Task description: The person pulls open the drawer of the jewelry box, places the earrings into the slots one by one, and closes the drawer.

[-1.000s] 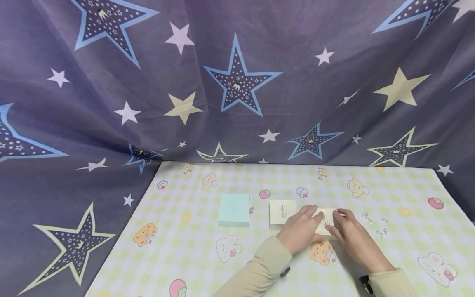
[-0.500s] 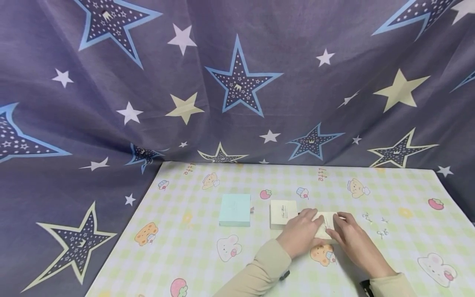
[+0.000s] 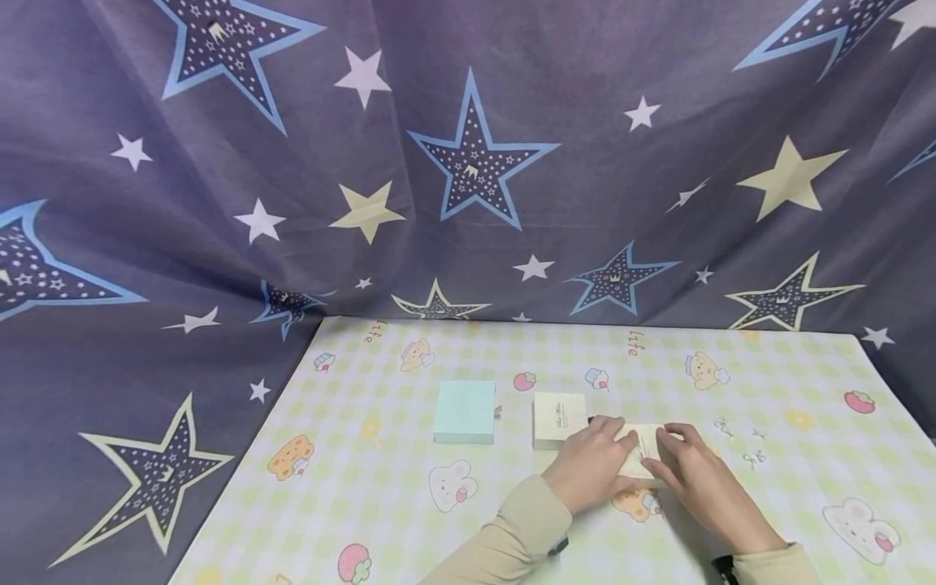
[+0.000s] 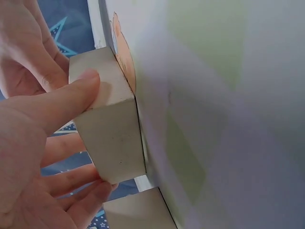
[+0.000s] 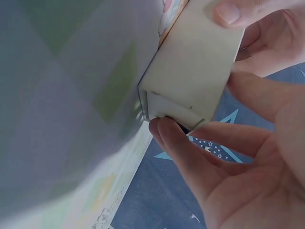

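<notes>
A small cream cardboard box with dark print on its lid lies between both hands on the table. My left hand grips its left side: the thumb presses the near face of the box and the fingertips reach its far edge. From the right, my right hand holds the same box; in the right wrist view the curled fingertips touch its recessed end panel. Part of the lid is hidden under the fingers. Just left of my left hand stands a second cream box, also printed.
A mint-green box with a small pinkish tab on its right side lies further left. Several small shiny trinkets are scattered right of my right hand. The checked tablecloth ends at a dark star-patterned curtain.
Both hands and the cream box between them have shifted slightly toward the near edge of the table. The grip looks much the same, and the other boxes stay in place.
</notes>
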### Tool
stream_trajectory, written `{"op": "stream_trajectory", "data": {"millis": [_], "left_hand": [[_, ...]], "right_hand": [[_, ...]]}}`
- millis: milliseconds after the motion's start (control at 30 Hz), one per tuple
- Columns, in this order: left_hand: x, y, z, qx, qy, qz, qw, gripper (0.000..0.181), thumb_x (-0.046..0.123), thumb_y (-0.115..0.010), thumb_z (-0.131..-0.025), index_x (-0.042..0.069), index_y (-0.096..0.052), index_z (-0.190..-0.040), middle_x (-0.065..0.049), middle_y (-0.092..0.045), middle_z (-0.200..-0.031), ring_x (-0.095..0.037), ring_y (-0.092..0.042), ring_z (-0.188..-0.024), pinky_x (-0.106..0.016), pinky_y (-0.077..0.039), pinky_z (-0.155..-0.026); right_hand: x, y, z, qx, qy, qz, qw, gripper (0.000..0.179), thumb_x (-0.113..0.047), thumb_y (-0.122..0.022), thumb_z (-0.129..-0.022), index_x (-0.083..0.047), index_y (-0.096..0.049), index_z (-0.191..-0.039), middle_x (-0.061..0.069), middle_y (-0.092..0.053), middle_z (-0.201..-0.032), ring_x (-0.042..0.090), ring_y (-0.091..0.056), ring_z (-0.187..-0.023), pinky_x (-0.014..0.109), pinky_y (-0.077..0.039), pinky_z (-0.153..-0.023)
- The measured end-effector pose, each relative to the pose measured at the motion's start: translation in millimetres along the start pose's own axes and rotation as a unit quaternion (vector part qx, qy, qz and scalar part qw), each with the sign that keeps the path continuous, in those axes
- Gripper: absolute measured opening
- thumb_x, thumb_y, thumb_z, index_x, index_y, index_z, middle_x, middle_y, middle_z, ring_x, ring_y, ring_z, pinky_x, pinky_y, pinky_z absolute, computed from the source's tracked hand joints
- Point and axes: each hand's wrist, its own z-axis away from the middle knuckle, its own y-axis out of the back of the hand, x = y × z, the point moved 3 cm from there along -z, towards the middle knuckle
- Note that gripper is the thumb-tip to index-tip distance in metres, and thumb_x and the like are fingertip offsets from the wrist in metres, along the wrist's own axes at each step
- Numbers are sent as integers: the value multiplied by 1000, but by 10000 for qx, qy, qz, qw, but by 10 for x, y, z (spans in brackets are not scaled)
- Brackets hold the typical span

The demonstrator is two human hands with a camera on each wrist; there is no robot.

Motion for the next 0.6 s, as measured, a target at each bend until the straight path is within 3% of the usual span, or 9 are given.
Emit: {"op": "stream_trajectory", "data": {"millis": [367, 600], "left_hand": [[54, -36, 56, -80, -185, 155, 9997, 66, 62, -61, -87, 24, -55, -141, 1, -52, -143, -13, -48, -133, -23, -39, -110], [11, 3, 141, -21, -174, 45, 9998, 64, 62, -62, -87, 24, -57, -138, 1, -55, -140, -12, -49, -131, -21, -36, -112]], "right_hand": [[18, -5, 113, -286, -222, 61, 9993, 44, -22, -73, -89, 13, -64, -115, 33, -54, -124, 49, -60, -107, 56, -54, -81], [-51, -6, 81, -304, 15, 118, 9995, 46, -21, -74, -88, 14, -65, -116, 31, -56, -122, 45, -62, -104, 54, -55, -80]]}}
